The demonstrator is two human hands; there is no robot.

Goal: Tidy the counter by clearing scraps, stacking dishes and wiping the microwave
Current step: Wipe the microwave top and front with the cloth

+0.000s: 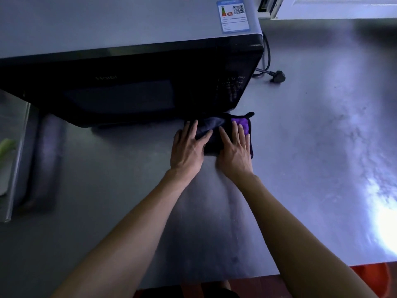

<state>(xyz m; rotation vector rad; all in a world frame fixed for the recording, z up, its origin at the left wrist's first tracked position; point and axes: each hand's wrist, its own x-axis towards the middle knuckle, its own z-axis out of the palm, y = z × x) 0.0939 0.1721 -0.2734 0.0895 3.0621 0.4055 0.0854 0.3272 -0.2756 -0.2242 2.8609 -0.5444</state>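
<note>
Folded purple-and-dark cloth (227,134) flat on steel counter (311,130); just before black, closed microwave (133,82)

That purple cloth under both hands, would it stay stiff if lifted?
Probably not. The cloth lies folded with soft creases, so it would likely droop. It looks light and plush, and may slide easily on the smooth metal counter if the hands push it.

plush cloth (225,134), brushed metal counter (311,125)

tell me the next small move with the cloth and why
Probably pinch up the cloth and lift it to the microwave door. Both the left hand and right hand lie flat on the folded cloth, which rests on the counter just in front of the microwave.
</note>
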